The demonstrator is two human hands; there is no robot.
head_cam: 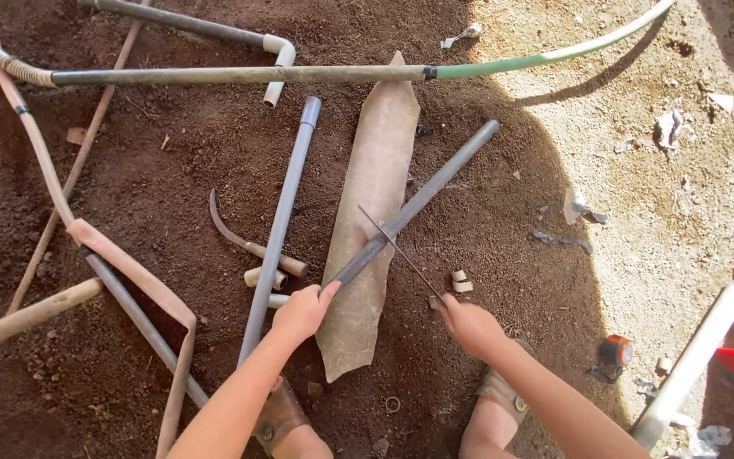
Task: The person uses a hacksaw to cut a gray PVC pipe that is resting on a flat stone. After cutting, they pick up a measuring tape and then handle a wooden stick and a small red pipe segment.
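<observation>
Grey pipe (422,197) lying slantwise across a curved sheet (373,212) on dark soil, left hand (302,313) fingers clamped round its lower end, right hand (467,321) gripping a thin saw blade (401,254) set across the pipe, orange tape measure (616,350) nearby

Grey pipe (409,208) in your left hand (302,311); tan sheet (371,212) beneath it; orange tape measure (616,349) beyond your right hand (469,324).

Grey pipe (418,202) slanting, thin saw blade (401,252) across it

Dark, crumbly soil (172,170) lies in shade, meeting pale sunlit ground (639,195) strewn with scraps on the right.
</observation>
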